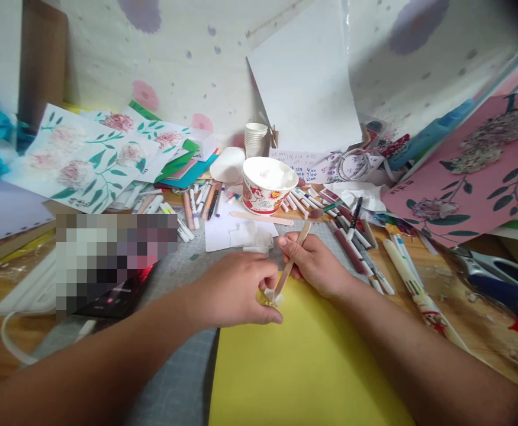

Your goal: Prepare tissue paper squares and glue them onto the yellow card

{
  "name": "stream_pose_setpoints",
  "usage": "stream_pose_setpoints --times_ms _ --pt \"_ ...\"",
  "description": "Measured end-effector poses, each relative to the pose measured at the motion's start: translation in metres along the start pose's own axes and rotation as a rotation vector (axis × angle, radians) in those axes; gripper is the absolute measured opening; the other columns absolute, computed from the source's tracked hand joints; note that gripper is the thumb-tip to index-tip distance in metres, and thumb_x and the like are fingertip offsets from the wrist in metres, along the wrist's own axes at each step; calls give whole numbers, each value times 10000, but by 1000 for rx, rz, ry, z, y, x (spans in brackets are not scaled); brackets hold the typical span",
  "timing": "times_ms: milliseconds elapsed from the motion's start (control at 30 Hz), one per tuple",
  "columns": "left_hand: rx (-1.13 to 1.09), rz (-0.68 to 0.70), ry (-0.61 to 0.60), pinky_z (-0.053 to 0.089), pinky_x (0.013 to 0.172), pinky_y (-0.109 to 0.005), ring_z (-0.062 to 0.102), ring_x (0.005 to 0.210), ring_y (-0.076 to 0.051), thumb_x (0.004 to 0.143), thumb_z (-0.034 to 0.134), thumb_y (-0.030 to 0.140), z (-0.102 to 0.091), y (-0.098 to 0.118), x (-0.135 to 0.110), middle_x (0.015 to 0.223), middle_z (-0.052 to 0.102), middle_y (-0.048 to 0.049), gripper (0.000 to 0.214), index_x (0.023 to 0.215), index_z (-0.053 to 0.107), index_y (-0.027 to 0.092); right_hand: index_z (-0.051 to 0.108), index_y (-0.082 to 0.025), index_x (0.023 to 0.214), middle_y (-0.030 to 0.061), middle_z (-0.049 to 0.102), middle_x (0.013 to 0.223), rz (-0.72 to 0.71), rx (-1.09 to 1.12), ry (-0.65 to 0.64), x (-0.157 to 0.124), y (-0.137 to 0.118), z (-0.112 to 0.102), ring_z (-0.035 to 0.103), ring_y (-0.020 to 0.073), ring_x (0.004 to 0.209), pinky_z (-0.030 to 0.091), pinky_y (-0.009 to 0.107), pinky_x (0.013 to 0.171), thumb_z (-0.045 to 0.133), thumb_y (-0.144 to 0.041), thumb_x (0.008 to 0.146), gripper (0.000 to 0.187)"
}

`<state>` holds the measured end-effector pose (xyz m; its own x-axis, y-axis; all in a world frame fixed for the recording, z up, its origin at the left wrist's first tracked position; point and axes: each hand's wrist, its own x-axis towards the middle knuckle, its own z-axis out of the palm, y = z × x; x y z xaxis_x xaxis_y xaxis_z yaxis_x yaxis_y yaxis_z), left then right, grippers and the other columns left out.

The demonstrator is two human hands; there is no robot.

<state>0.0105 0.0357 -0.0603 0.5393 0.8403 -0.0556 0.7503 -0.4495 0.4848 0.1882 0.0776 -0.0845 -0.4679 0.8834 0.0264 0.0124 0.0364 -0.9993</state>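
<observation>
My right hand point(314, 260) pinches a flat wooden craft stick point(302, 235), which slants down to the left. The stick's lower end touches a white dab point(278, 297) at my left fingertips. My left hand point(236, 290) is curled, thumb and fingers around a small yellowish piece point(265, 297) bearing that white stuff; its exact kind is hard to make out. Both hands are over the upper part of a yellow sheet of paper point(294, 367). Just beyond them, white torn paper pieces point(245, 235) lie on a white sheet point(214, 234).
Behind my hands stands a paper tub point(265, 201) with white contents, a second craft stick point(263, 218) in front. Markers point(350, 251) lie around it. Scissors point(502, 281) are at right, a phone point(114, 296) at left. Flower pictures point(81, 160) lean behind. A grey cutting mat point(174, 367) lies beneath.
</observation>
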Motion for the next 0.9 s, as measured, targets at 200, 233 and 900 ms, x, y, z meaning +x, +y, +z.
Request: stream_pose_setpoints --times_ms 200,233,900 --pt "-16 -16 45 335 602 -242 534 654 -135 798 602 174 5 -2 3 667 580 42 139 666 561 196 499 -212 590 -90 382 327 39 195 162 7 7 -4 324 85 305 268 215 358 602 -586 838 461" --pt "-20 -15 51 337 601 -241 536 653 -135 792 593 160 5 -2 3 667 582 41 133 666 569 196 492 -216 584 -93 372 323 43 226 195 8 7 -4 319 86 300 281 218 357 601 -576 838 454" --pt "141 29 213 452 865 -347 609 994 -232 692 574 18 -25 -26 0 996 644 -18 330 935 648 229 523 -225 534 -75 357 339 50 368 282 10 7 -3 307 109 316 316 250 369 643 -575 819 467"
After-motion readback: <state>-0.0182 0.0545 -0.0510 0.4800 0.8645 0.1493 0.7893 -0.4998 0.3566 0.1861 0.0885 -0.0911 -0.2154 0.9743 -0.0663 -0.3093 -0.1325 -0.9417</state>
